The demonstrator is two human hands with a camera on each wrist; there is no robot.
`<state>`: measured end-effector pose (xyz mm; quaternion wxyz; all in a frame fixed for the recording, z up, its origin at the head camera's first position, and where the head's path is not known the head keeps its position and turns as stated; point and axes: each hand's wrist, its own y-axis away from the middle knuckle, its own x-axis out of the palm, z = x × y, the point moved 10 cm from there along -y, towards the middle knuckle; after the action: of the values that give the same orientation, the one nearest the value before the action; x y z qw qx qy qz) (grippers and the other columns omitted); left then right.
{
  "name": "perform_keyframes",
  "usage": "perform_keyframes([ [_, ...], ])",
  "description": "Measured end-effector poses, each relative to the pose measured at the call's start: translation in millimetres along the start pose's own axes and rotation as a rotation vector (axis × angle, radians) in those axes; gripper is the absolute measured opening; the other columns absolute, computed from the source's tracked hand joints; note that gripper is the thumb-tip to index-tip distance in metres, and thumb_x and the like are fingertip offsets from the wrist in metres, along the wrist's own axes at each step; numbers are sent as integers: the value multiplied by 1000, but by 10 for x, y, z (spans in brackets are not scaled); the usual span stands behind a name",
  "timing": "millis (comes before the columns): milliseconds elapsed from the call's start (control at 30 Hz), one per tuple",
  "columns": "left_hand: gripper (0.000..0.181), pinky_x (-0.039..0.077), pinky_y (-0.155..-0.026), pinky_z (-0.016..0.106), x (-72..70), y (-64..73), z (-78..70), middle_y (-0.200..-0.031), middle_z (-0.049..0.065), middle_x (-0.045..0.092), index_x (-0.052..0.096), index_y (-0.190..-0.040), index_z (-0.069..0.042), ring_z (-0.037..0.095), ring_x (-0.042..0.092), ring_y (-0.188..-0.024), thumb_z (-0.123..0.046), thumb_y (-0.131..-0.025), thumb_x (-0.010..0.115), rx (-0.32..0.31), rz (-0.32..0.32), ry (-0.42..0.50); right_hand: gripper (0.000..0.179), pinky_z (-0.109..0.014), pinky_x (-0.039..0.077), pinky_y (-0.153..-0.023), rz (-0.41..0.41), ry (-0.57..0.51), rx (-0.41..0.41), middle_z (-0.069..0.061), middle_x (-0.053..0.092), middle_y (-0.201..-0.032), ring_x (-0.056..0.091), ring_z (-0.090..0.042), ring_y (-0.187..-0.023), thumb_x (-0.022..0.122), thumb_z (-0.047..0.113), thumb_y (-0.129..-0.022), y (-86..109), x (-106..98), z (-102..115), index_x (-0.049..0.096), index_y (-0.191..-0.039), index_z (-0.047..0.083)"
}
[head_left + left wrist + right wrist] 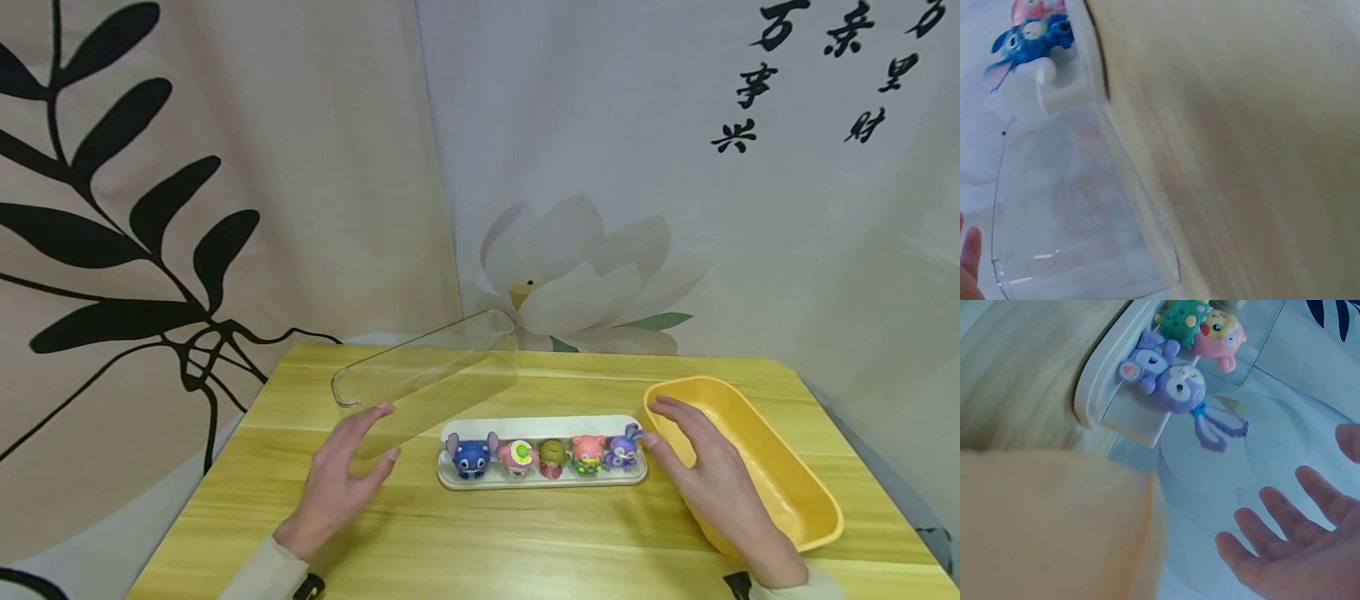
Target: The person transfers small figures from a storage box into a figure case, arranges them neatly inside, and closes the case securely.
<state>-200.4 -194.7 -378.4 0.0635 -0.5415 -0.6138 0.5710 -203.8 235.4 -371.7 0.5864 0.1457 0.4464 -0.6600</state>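
Several small cartoon figurines stand in a row on a white oblong tray point(540, 482) on the table. The leftmost is a blue big-eared figurine point(471, 458); at the right end is a purple rabbit figurine point(622, 450). My left hand point(341, 475) is left of the tray, fingers extended, beside a clear plastic cover point(442, 375) that stands behind the tray's left part; whether they touch I cannot tell. My right hand point(708, 471) hovers with fingers spread over the near left side of a yellow basin point(817, 521), close to the purple rabbit, and holds nothing.
The wooden table point(525, 542) carries everything, with its right edge beyond the yellow basin. Behind it hangs a pale curtain point(337, 167) printed with dark leaves, a lotus and black characters.
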Motion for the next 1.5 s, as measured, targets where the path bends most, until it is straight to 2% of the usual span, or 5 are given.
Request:
perform_keyframes([
  [400,74,37,-116,19,-274,-99,152,-138,30,52,51,-141,10,23,48,-134,-48,-98,69,-48,-271,15,47,-69,44,-104,19,-72,-1,-11,53,-152,49,-41,-137,66,33,-103,-94,182,207,58,-144,11],
  [700,94,32,-118,67,-154,-22,600,-162,14,30,34,-160,-10,38,31,-148,-20,-83,87,-498,-102,32,47,-64,47,-103,11,-117,-69,-9,57,-148,53,-37,-134,69,30,-101,-180,343,445,59,-143,12],
  [933,113,24,-121,70,3,61,902,-172,13,9,11,-167,-15,43,17,-155,-39,-85,86,-727,11,63,57,-62,47,-106,68,-125,-86,-10,49,-156,48,-36,-140,68,36,-101,-249,537,586,53,-150,13],
  [1067,122,20,-122,70,117,113,1043,-174,12,1,0,-168,-22,45,11,-156,-47,-85,85,-830,64,123,64,-63,51,-101,111,-125,-69,-9,40,-163,70,-26,-107,67,42,-101,-289,642,620,47,-156,17],
  [1500,115,16,-129,54,231,146,1253,-172,11,16,1,-168,-22,34,12,-158,-34,-90,84,-937,16,337,72,-75,35,-112,172,-113,-37,-8,31,-168,36,-41,-149,63,52,-100,-373,797,620,41,-160,19],
])
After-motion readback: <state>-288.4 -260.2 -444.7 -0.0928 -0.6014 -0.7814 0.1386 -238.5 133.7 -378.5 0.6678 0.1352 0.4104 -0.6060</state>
